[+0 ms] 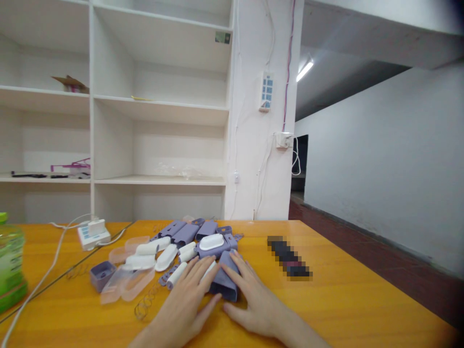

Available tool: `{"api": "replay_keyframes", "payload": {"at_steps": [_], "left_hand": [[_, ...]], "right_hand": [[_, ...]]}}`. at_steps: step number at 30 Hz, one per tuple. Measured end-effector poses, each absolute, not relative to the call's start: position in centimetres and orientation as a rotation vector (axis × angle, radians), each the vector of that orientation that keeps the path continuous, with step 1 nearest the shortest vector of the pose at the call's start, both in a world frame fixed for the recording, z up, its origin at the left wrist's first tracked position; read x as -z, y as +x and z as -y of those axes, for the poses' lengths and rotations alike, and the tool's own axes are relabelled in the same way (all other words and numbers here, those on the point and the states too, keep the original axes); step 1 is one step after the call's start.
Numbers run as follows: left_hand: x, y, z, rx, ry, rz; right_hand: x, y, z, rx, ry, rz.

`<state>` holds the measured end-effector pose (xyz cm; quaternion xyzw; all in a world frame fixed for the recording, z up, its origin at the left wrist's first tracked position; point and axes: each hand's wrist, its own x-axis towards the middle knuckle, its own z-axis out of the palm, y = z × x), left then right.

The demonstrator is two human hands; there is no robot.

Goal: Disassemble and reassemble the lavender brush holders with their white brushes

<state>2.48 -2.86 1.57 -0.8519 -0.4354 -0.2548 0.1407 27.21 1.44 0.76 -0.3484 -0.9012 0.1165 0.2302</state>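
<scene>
A hollow purple plastic casing (225, 276) lies on the table between my hands, its open end facing me. My right hand (252, 297) rests on its right side with fingers spread. My left hand (190, 292) lies over the parts to its left, fingers stretched out and fingertips near the casing. A white cylinder (177, 276) shows beside my left hand, and another white piece is partly hidden under its fingers. Just beyond, a white oval part (211, 242) sits on purple pieces. A white oval cover (166, 257) and several more purple casings (185, 234) lie in the pile.
Clear plastic covers (137, 284), a small purple box (103, 276) and a metal spring (145, 303) lie left on the wooden table (340, 295). A power strip (93, 234) and green bottle (11, 263) stand farther left. A blurred dark object (289, 258) lies right. White shelves (159, 181) rise behind.
</scene>
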Motion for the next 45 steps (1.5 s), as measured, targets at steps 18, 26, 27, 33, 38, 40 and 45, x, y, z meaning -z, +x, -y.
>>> {"api": "replay_keyframes", "payload": {"at_steps": [18,26,27,33,38,40,45], "left_hand": [[-0.7,1.8,1.7,0.813,-2.417,1.515],[0.2,0.9,1.9,0.763,-2.448,1.588],[0.3,0.9,1.9,0.76,-2.436,1.594],[0.0,1.1,1.9,0.791,-2.396,1.59],[-0.3,1.1,2.1,0.815,-2.405,1.59],[-0.3,1.1,2.1,0.823,-2.421,1.591],[-0.2,0.9,1.9,0.844,-2.383,1.584]], "right_hand": [[-0.2,27.4,-2.3,-0.327,-1.003,2.42],[-0.5,27.4,-2.0,-0.383,-1.025,2.42],[-0.5,27.4,-2.0,-0.389,-1.026,2.419],[-0.9,27.4,-1.9,-0.379,-1.036,2.426],[-0.9,27.4,-2.0,-0.365,-1.031,2.437],[-0.9,27.4,-2.0,-0.367,-1.029,2.434],[-0.7,27.4,-2.0,-0.374,-1.021,2.425]]}}
